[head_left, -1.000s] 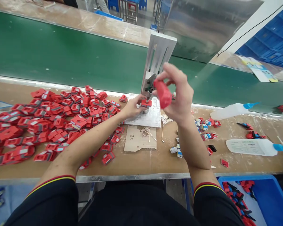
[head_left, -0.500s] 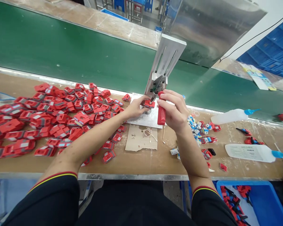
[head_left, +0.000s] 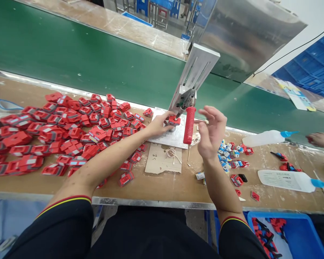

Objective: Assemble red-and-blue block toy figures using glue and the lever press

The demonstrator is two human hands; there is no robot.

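Observation:
Fingers of my left hand [head_left: 162, 124] grip a small red plastic toy part [head_left: 174, 120], which sits under the tip of a metal toggle clamp press [head_left: 185, 99]. The press stands on a pale metal base plate [head_left: 158, 138], and its red handle [head_left: 189, 126] points down toward me. Just right of that handle, my right hand [head_left: 212, 131] is off it, fingers loosely bent and apart, holding nothing. Below the plate lies a torn piece of cardboard [head_left: 162, 162] with a rubber band [head_left: 174, 154] on it.
A heap of red toy parts [head_left: 75, 126] covers the left of the bench. On the right are blue-and-white pieces [head_left: 225, 154], two squeeze bottles [head_left: 264, 138] and a blue bin [head_left: 307, 230] of parts. Another person's hand [head_left: 320, 139] shows at the right edge. Behind runs a green belt [head_left: 97, 61].
My right hand has let go of the red handle and moved to the right, its fingers opening. My left hand stays on the red toy part. Another person's hand has appeared at the right.

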